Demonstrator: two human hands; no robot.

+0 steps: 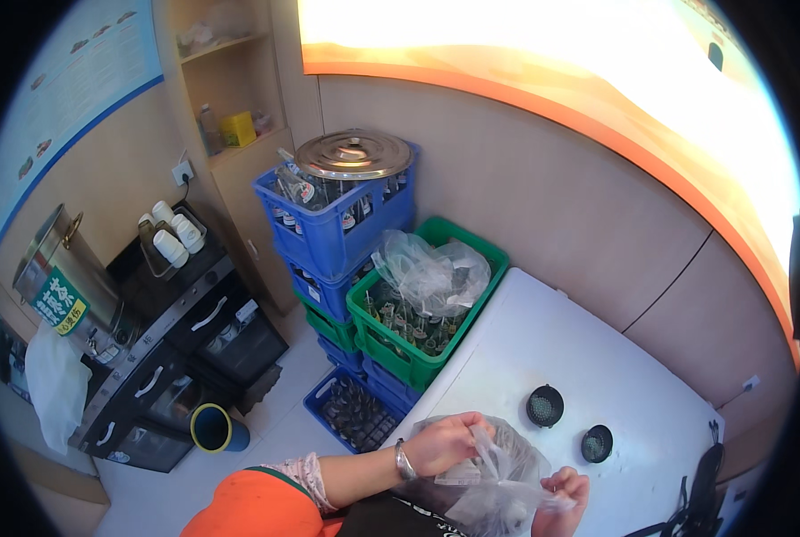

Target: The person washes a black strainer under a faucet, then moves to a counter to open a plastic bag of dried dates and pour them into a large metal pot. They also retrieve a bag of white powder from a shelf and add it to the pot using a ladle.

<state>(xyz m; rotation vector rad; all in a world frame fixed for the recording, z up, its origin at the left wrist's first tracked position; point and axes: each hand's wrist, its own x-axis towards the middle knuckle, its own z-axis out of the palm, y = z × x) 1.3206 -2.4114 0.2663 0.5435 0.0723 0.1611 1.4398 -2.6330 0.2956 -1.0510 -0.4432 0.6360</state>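
A clear plastic bag [494, 463] with contents that cannot be made out well, among them something pale bearing writing, lies at the near edge of a white flat-topped surface [554, 335]. My left hand [448, 443], with a silver bracelet at the wrist, pinches one gathered end of the bag. The other gathered end is between the fingers of my right hand [566, 493]. The plastic is drawn together in a knot-like bunch between both hands. Two small black round baskets [544, 405] [596, 444] with greenish beads inside sit beyond the bag.
Stacked blue crates of glass bottles [339, 228] carry a steel lid [354, 154]. A green bottle crate [400, 349] borders the white surface. Left are a trash bin [219, 428], a black cabinet [192, 349], a steel urn [71, 268] and cups [172, 235]. Black straps [702, 476] lie at right.
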